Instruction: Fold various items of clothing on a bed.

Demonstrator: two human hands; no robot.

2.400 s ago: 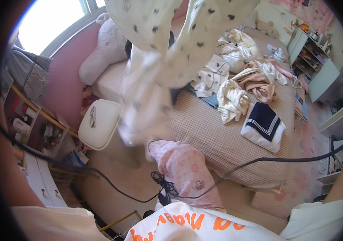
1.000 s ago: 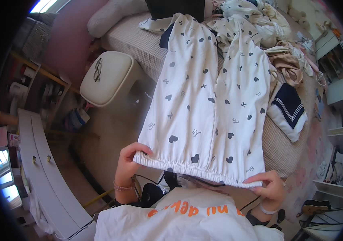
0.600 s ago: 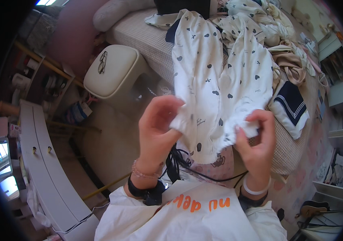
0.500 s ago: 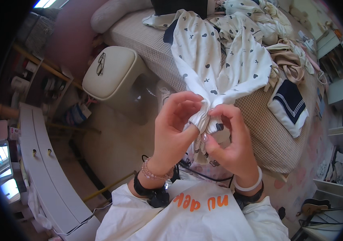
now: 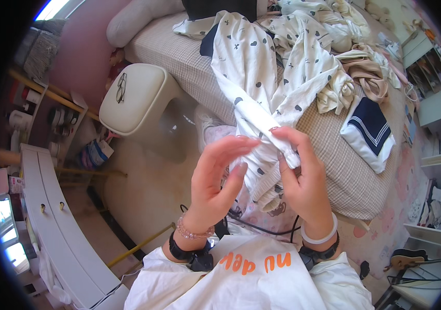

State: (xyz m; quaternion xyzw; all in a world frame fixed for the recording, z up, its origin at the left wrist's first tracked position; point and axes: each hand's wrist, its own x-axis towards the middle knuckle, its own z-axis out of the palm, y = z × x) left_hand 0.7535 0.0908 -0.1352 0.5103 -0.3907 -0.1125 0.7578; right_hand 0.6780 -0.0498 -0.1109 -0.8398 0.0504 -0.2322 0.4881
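Note:
A long white garment printed with dark hearts and clubs stretches from the bed down toward me; whether its two long parts are legs or sleeves I cannot tell. My right hand pinches the gathered end of one part, which crosses over the other. Beside it, my left hand has its thumb and fingers apart, close to the cloth and without a visible grip. The other part's ribbed cuff hangs below, between my hands.
The checked bed holds a folded white and navy garment and heaped clothes. Left of it stands a cream stool with glasses on top. A white drawer unit is at the far left; a black cable runs below my hands.
My left hand has let go of the gathered cloth and opened. My right hand has drawn one part's end across the other, and the other cuff now hangs loose.

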